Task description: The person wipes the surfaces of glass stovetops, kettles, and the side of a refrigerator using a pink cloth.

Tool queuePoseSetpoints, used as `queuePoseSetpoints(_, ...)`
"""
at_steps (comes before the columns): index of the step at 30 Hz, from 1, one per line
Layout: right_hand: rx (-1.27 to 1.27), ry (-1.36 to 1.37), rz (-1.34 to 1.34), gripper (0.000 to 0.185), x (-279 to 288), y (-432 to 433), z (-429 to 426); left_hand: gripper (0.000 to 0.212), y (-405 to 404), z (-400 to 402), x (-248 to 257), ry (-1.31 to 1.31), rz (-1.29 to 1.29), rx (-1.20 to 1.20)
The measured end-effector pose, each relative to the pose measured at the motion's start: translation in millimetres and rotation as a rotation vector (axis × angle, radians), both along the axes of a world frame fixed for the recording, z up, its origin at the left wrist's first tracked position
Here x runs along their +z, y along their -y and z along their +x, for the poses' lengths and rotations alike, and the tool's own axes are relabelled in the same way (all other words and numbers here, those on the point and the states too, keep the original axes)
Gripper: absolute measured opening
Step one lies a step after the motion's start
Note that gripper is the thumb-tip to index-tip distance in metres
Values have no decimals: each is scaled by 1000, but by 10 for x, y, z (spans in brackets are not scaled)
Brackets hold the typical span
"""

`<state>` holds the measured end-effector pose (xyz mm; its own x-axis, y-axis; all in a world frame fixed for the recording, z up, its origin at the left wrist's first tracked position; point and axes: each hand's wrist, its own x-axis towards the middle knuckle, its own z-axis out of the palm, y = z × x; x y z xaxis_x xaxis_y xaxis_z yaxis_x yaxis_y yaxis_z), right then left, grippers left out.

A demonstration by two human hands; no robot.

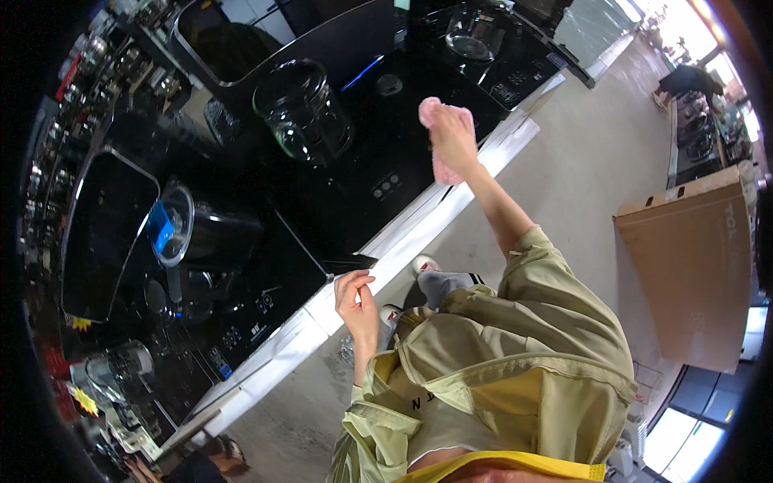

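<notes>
My right hand (454, 140) lies on a pink cloth (448, 174), pressing it on the black glass cooktop (362, 205) close to its front edge. The cloth shows on both sides of the fingers. My left hand (356, 305) hangs over the white counter edge (320, 314) with its fingers curled, and nothing shows in it. Back and left of the right hand, a clear glass pot (308, 115) stands on the cooktop. A round dark knob or disc (389, 84) lies on the glass between the pot and the cloth.
A second glass pot (474, 36) stands at the back right. Left are a dark pot with a glass lid (181, 223) and a glass kettle (121, 368). A large cardboard box (688, 265) stands on the floor at right. Other people are partly visible at the bottom left and upper right.
</notes>
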<state>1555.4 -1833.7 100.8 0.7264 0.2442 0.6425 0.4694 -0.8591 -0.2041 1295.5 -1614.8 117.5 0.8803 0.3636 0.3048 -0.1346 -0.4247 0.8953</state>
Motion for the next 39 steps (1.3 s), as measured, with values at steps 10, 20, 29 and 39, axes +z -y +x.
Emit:
queuePoseSetpoints(10,725,-220,302,48,177,828,232,18,929,1111,89,70,99,-27)
queuePoseSetpoints(20,522,-230,-40,43,211,1767,1228,22,2850,2742,207,27,233,-14)
queuePoseSetpoints(29,180,-102,19,30,37,3353,2662,46,3367,3295,171,-27,152,90)
queuePoseSetpoints(39,394,-1240,1264,26,276,2850,4168,59,3460,3731,144,-6,146,138)
